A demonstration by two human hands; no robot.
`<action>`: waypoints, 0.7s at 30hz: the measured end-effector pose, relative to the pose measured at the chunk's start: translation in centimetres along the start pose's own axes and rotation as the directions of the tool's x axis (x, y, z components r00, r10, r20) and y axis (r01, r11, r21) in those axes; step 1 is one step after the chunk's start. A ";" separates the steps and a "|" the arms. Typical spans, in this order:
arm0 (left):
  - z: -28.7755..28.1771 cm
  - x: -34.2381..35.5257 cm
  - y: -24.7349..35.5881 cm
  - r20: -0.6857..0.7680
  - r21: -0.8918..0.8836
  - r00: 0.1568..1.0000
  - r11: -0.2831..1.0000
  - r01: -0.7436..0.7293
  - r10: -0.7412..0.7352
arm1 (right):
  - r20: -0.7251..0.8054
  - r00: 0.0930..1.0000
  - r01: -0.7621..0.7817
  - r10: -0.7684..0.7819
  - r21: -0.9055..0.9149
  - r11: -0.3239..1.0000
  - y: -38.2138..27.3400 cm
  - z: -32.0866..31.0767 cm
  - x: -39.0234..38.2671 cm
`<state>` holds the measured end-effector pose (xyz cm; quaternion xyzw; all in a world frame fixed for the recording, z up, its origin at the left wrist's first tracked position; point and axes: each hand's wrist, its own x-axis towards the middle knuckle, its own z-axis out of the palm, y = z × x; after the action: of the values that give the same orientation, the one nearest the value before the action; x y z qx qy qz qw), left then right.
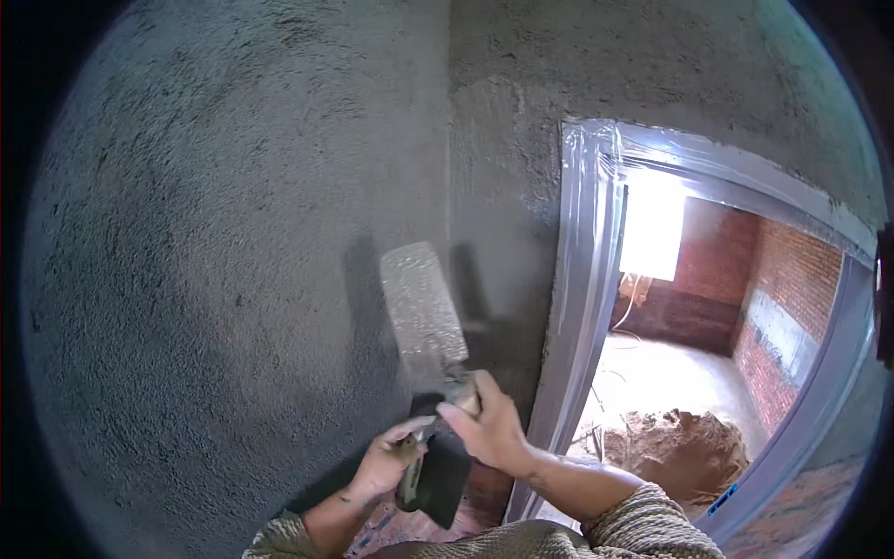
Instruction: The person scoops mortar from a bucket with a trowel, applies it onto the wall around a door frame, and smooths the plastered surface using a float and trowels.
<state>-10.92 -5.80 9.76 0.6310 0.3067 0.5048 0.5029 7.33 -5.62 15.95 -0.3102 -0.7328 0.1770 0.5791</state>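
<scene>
My right hand (495, 436) is closed round the handle of a plastering trowel (421, 303). Its long, wet grey blade points upward in front of the inside corner of two walls. Shadows fall on both sides of the blade, and I cannot tell whether it touches the plaster. Lower and to the left, my left hand (377, 470) grips a second trowel (450, 492) with a dark flat blade and a greenish handle. This blade hangs below my right hand, partly hidden by it. Rough wet plaster (233, 242) covers the left wall; the corner strip looks smoother.
Right of the corner stands a door frame (582, 242) wrapped in clear plastic. Through it I see a heap of brown sand (684, 452), a pale floor (670, 377), a brick wall (792, 270) and a bright window (652, 224). Bare brick shows low beneath the plaster.
</scene>
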 end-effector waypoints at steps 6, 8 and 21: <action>4.1 1.9 -2.3 -0.093 -0.422 0.994 0.901 -0.096 0.062 | -0.013 0.999 -0.036 0.036 -0.041 0.999 3.8 2.9 -0.6; 4.6 2.6 -2.8 -0.096 -0.292 0.989 0.947 -0.134 0.111 | -0.034 0.999 -0.030 0.034 0.103 0.994 5.0 3.2 -0.7; 4.1 3.5 3.6 0.069 -0.189 0.995 0.980 -0.058 0.073 | -0.277 0.953 0.134 -0.119 0.035 0.990 6.6 1.5 -3.1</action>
<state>-6.44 -5.13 14.32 0.6094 0.2177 0.5235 0.5543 7.97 -2.64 9.20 -0.2683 -0.6590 0.1145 0.6933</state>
